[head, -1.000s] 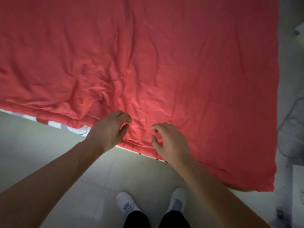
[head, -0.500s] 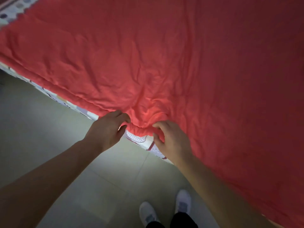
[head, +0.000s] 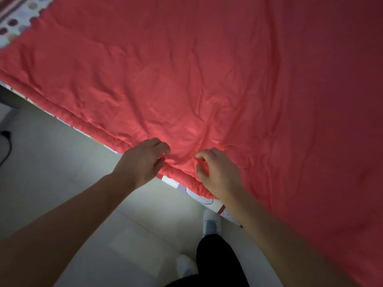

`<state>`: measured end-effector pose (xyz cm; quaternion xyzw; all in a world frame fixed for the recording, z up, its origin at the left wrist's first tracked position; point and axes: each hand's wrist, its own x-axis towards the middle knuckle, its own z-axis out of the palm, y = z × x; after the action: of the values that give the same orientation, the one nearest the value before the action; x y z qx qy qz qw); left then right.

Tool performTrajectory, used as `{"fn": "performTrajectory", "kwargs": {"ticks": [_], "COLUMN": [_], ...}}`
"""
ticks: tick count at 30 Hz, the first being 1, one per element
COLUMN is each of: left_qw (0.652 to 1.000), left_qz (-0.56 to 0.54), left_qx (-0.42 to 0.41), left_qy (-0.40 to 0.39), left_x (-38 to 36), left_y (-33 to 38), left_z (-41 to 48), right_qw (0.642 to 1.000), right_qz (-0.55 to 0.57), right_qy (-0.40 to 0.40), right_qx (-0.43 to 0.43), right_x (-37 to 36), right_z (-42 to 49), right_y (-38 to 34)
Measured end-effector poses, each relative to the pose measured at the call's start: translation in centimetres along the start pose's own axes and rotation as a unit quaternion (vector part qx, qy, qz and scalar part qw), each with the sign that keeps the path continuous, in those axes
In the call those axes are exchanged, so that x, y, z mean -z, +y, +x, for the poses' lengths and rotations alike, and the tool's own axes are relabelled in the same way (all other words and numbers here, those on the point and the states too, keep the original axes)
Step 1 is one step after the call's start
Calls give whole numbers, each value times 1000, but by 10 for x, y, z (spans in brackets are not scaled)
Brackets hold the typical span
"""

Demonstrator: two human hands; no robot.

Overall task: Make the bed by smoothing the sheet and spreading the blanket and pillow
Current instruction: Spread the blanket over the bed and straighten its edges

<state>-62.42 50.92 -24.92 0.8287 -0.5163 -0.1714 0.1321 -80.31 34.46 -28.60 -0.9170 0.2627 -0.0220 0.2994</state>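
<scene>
A red blanket [head: 207, 79] lies spread and wrinkled over most of the bed. A white patterned sheet [head: 14, 23] shows at the top left corner and again as the same sheet [head: 196, 196] under the blanket's near edge. My left hand [head: 143, 162] pinches the blanket's edge between thumb and curled fingers. My right hand [head: 217, 175] hovers at the same edge a short way to the right, its fingers loosely curled with a gap between thumb and forefinger and no cloth caught in it. No pillow is in view.
Pale floor tiles [head: 62, 172] run along the near side of the bed. A dark cable [head: 5, 146] lies on the floor at the far left. My shoe [head: 210, 222] and dark trouser leg [head: 217, 257] stand close to the bed's edge.
Half a second ago both hands held a bunched-up fold of the blanket edge. The fold has dropped flatter, covering more of the sheet, and my right hand has loosened its hold.
</scene>
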Motion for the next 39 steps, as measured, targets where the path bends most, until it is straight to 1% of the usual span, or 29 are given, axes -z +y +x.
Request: {"fn": "performTrajectory", "kwargs": {"ticks": [4,6,11,16,18,20,23,25,28,32,34,39], "left_qw": [1000,1000,991,957,945,942,944,944,942,943,946,953], "left_qz": [4,6,15,95,115,95,52,44,52,55,69,81], "left_qx": [-8,-26,-98,-215,-245,-273,-284,-283,-288,-287,-281,-262], "left_qy": [-2,-11,-86,-168,-183,-173,-158,-166,-165,-156,-146,-125], "left_x": [8,8,-2,-19,-27,-35,-39,-34,-16,6,10,4], "left_y": [-21,-35,-85,-130,-144,-158,-164,-167,-180,-212,-228,-246], "left_z": [14,19,25,35,39,43,48,49,45,35,29,15], "right_qw": [1000,999,997,989,983,979,979,979,981,986,987,985], "right_qz": [3,8,23,-20,-67,-108,-90,-69,-53,-32,-35,-40], "right_qy": [-8,-20,-41,-77,-92,-64,6,17,10,-11,-24,-34], "right_qx": [-21,-33,-69,-121,-141,-161,-182,-191,-189,-165,-154,-163], "right_x": [-7,-14,-46,-84,-98,-113,-124,-125,-125,-136,-147,-171], "right_z": [16,20,20,20,19,20,22,25,29,43,51,60], "right_y": [-10,-18,-37,-55,-59,-63,-66,-73,-95,-130,-141,-152]}}
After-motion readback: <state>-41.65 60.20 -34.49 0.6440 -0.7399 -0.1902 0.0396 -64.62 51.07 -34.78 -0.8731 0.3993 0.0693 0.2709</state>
